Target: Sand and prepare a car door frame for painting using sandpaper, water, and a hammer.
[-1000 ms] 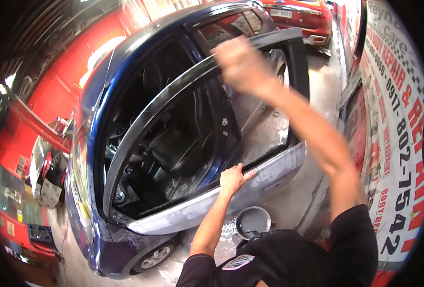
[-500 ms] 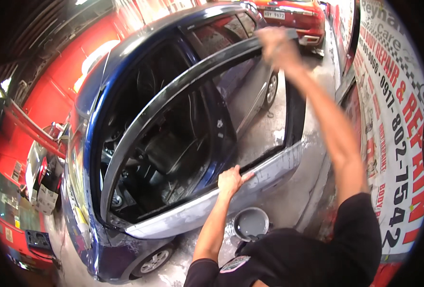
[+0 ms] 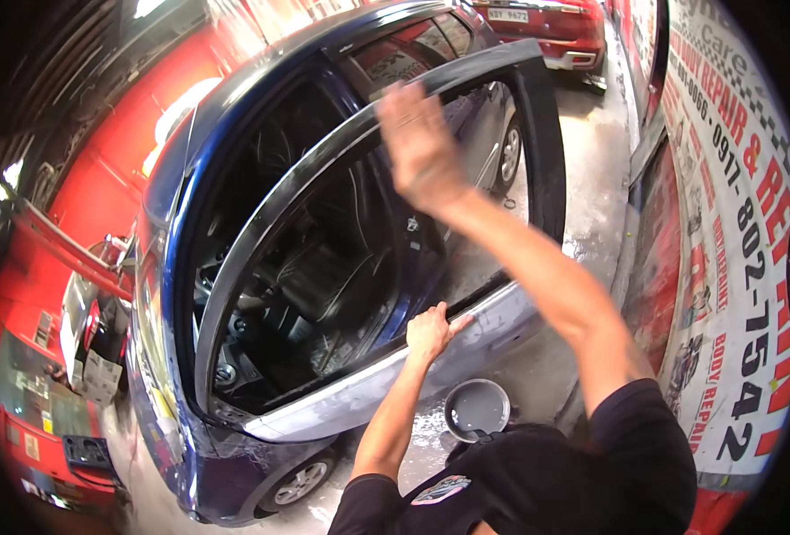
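Note:
A car door (image 3: 359,406) stands swung out from a dark blue car (image 3: 226,134). Its window opening has no glass, its frame is dark, and its lower panel is patchy grey and silver. My left hand (image 3: 431,333) grips the sill below the window, fingers over the edge and thumb out to the right. Up on the curved top of the frame is my right hand (image 3: 420,152), its fingers stretched along it but smeared by motion. Whether anything lies under that palm is hidden.
On the wet floor by the door stands a round bucket (image 3: 449,415) of greyish water. A lettered banner (image 3: 734,267) lines the right side. A red vehicle (image 3: 547,31) is parked behind, and another red vehicle (image 3: 20,428) sits at the lower left.
My right hand has moved left and down along the top of the frame, away from its rear corner. My left hand stays on the sill.

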`<state>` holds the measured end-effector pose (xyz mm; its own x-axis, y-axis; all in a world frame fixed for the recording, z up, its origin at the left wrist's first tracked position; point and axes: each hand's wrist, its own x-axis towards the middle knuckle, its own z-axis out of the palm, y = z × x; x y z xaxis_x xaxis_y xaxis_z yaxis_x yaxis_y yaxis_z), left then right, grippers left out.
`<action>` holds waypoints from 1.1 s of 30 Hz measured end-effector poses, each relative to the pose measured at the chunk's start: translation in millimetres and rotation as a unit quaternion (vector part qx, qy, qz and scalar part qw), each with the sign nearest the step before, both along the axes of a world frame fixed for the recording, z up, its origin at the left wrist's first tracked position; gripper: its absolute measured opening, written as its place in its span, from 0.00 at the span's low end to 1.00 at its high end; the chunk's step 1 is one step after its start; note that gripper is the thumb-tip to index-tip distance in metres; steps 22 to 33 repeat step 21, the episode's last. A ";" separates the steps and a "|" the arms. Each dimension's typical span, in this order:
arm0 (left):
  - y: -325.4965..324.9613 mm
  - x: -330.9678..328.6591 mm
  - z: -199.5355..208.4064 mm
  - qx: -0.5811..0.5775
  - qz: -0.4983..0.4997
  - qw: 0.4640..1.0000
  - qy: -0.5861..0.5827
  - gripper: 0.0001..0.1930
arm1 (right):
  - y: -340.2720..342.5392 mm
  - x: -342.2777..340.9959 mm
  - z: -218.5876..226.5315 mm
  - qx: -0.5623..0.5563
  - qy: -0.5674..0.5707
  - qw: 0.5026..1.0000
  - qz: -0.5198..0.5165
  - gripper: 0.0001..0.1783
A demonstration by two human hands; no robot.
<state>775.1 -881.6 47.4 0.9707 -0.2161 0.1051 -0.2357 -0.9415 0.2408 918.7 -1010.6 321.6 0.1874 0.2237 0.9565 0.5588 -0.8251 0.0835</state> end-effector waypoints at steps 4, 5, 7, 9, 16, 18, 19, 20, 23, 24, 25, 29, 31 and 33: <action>8.5 -4.9 8.7 -0.005 0.016 0.999 0.047 0.43 | -29.7 19.8 -7.9 -0.118 -0.032 0.992 -0.001 0.36; 7.4 -2.4 2.9 -0.001 0.008 1.000 0.022 0.43 | -62.6 36.6 -9.4 -0.085 -0.022 0.995 -0.043 0.38; -3.6 2.1 4.3 -0.003 0.000 1.000 -0.003 0.43 | -123.0 46.0 -8.4 0.037 0.008 0.995 -0.091 0.38; -8.7 1.4 9.4 0.007 -0.015 1.000 0.021 0.43 | -72.4 36.4 -11.0 0.128 -0.007 0.991 -0.047 0.37; 2.5 -3.8 9.6 0.018 0.008 0.999 0.038 0.44 | 52.1 -13.0 -31.0 -0.133 -0.017 0.987 0.094 0.36; -0.2 -7.4 12.4 0.011 0.002 0.999 0.043 0.44 | -23.6 20.5 -24.3 -0.117 -0.032 0.993 0.004 0.36; -4.2 -6.0 14.0 0.005 -0.002 0.999 0.046 0.45 | -57.6 35.7 -27.6 -0.077 -0.045 0.996 -0.030 0.35; -6.9 0.3 13.6 0.001 0.000 0.999 0.051 0.45 | -82.3 40.3 -27.1 -0.031 -0.025 0.997 -0.070 0.35; -0.1 -3.4 9.8 0.001 0.000 0.998 0.064 0.46 | -83.0 38.1 -29.8 -0.033 -0.022 0.997 -0.072 0.35; -0.1 -3.4 9.8 0.001 0.000 0.998 0.064 0.46 | -83.0 38.1 -29.8 -0.033 -0.022 0.997 -0.072 0.35; -0.1 -3.4 9.8 0.001 0.000 0.998 0.064 0.46 | -83.0 38.1 -29.8 -0.033 -0.022 0.997 -0.072 0.35; -0.1 -3.4 9.8 0.001 0.000 0.998 0.064 0.46 | -83.0 38.1 -29.8 -0.033 -0.022 0.997 -0.072 0.35; -0.1 -3.4 9.8 0.001 0.000 0.998 0.064 0.46 | -83.0 38.1 -29.8 -0.033 -0.022 0.997 -0.072 0.35; -0.1 -3.4 9.8 0.001 0.000 0.998 0.064 0.46 | -83.0 38.1 -29.8 -0.033 -0.022 0.997 -0.072 0.35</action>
